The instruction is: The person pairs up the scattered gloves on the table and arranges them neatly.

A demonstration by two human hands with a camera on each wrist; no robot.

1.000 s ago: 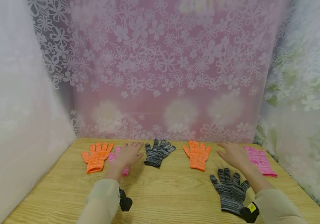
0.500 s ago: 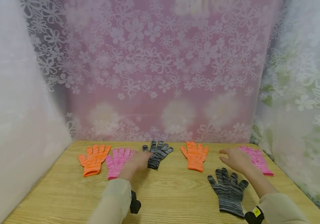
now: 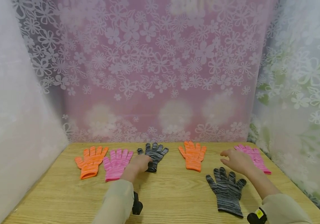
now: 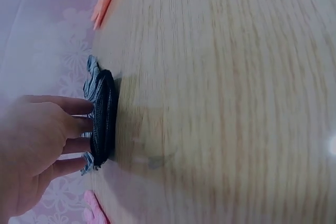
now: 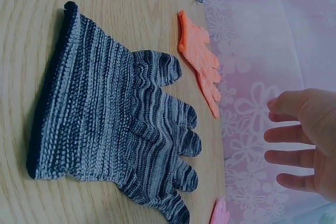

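My left hand (image 3: pixel 141 163) reaches over a dark grey striped knit glove (image 3: pixel 155 158) at the back of the table. In the left wrist view, its fairly straight fingers (image 4: pixel 76 146) come down onto that glove, behind the dark cuff (image 4: pixel 105 119); some fingertips are hidden there. My right hand (image 3: pixel 238 161) hovers with loosely bent fingers and nothing in them, beside a pink glove (image 3: pixel 256 158) that it partly overlaps in the head view. A second grey striped glove (image 3: pixel 227 193) lies flat below the right hand, fingers pointing away; it fills much of the right wrist view.
An orange glove (image 3: pixel 90 163) and a pink glove (image 3: pixel 116 165) lie at the left on the wooden table (image 3: pixel 160 199). Another orange glove (image 3: pixel 192 157) is near the back middle. Flowered curtains (image 3: pixel 160 77) close in the back and sides.
My left hand has moved right from the left pink glove onto the back grey glove, which has shifted slightly left. The right hand stays almost still; the head view has turned a little.
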